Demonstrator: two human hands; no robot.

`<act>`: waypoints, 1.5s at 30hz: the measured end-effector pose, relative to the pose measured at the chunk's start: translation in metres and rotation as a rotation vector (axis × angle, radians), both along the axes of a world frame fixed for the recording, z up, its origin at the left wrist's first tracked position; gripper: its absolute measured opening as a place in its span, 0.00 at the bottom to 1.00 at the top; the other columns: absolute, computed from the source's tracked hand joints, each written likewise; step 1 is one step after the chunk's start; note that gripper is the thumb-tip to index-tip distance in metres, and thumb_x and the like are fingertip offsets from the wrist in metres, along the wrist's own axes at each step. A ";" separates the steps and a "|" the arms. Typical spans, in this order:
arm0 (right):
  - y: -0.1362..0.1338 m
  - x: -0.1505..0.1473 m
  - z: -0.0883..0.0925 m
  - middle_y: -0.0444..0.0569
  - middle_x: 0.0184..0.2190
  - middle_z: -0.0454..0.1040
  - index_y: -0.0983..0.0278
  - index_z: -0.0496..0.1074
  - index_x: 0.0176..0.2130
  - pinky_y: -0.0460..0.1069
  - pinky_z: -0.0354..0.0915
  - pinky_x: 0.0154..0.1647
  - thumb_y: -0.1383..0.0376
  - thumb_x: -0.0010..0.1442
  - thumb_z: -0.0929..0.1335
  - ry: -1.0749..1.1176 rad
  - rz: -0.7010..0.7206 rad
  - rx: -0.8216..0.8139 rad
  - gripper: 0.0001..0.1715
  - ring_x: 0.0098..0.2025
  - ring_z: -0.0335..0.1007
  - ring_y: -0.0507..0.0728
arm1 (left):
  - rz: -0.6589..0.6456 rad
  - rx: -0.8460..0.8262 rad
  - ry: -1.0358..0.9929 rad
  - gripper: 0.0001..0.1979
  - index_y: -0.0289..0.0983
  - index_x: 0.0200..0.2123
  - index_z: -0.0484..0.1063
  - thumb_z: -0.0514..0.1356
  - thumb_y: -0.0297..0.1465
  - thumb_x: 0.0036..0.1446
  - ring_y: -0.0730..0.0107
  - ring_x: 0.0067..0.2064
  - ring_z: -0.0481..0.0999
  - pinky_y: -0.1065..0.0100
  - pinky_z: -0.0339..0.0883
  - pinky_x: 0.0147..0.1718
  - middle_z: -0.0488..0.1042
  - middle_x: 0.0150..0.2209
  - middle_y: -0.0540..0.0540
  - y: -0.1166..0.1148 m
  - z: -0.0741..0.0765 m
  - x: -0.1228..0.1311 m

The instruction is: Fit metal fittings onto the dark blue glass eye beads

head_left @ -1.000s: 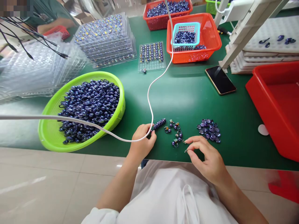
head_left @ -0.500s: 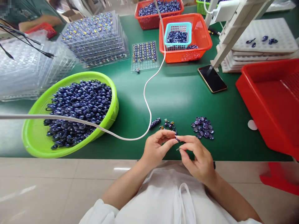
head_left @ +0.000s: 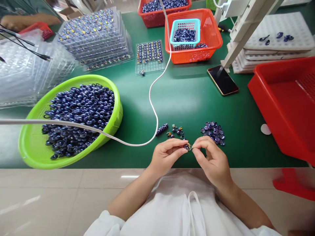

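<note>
Head view: left hand (head_left: 165,156) and right hand (head_left: 212,161) both pinching tiny dark-blue part (head_left: 187,147) between fingertips, just above bench (head_left: 197,98) near edge. Loose pile of blue pieces (head_left: 213,132) just beyond right hand. Green basket (head_left: 31,154) of beads at left edge.

Dark blue glossy beads (head_left: 78,116) fill a lime-green basket (head_left: 31,154) on a green surface (head_left: 197,101), beside 2 orange-red baskets (head_left: 214,32).
</note>
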State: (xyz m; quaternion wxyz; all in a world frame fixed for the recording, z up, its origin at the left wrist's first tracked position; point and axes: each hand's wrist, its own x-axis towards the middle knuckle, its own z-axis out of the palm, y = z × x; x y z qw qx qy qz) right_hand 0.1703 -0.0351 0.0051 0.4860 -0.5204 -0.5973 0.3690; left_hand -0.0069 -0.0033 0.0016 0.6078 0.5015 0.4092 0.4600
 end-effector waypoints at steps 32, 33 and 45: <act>0.022 0.003 0.010 0.44 0.31 0.74 0.59 0.72 0.36 0.48 0.69 0.37 0.61 0.65 0.68 -0.111 0.184 -0.263 0.06 0.35 0.72 0.54 | 0.016 0.001 0.192 0.09 0.37 0.41 0.83 0.67 0.31 0.56 0.65 0.34 0.82 0.66 0.77 0.36 0.83 0.34 0.42 -0.006 0.006 -0.002; 0.022 0.003 0.008 0.45 0.33 0.75 0.59 0.72 0.37 0.49 0.69 0.39 0.61 0.66 0.67 -0.092 0.197 -0.250 0.06 0.36 0.72 0.54 | 0.029 -0.084 0.161 0.09 0.36 0.40 0.83 0.68 0.32 0.56 0.65 0.34 0.82 0.66 0.78 0.37 0.83 0.34 0.42 -0.006 0.007 -0.001; 0.000 0.011 -0.010 0.47 0.40 0.75 0.56 0.73 0.44 0.53 0.71 0.45 0.68 0.66 0.67 -0.042 0.143 -0.006 0.08 0.43 0.74 0.57 | 0.081 -0.349 0.046 0.06 0.34 0.29 0.79 0.68 0.30 0.47 0.74 0.25 0.74 0.72 0.69 0.26 0.77 0.24 0.48 0.001 0.012 0.002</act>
